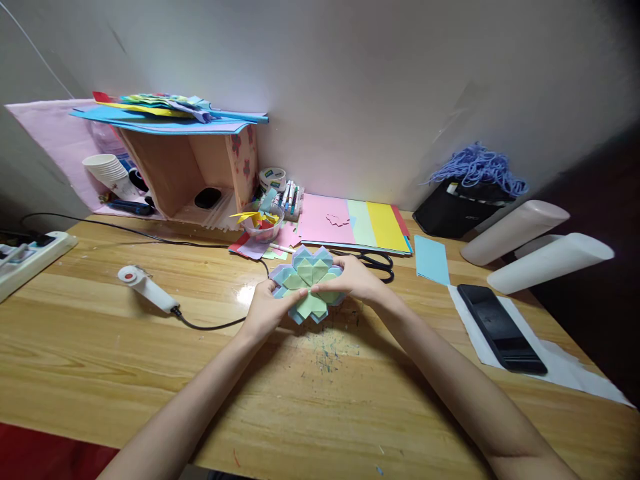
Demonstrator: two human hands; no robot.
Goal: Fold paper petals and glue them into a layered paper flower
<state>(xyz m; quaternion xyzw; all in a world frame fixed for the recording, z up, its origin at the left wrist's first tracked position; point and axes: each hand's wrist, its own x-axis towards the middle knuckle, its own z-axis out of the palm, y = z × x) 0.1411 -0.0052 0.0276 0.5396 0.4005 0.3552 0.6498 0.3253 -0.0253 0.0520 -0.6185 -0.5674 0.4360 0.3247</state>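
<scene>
A folded paper flower [313,308] is held just above the middle of the table, green in the centre with blue and lilac outer petals. My left hand [269,305] grips its left edge, thumb pressed near the centre. From the right, my right hand [354,280] holds it the same way, its thumb also at the middle. The fingers behind the flower are hidden. Behind my right hand lie black-handled scissors [377,263]. To the left rests a white hot glue gun [147,288] with a black cord.
At the back stand an open cardboard box [245,167] topped with coloured paper and a small clear bowl [263,230] of paper pieces. Coloured sheets [385,227] lie behind the flower. On the right are a blue paper stack [432,259], a phone [503,328] and white rolls [550,262].
</scene>
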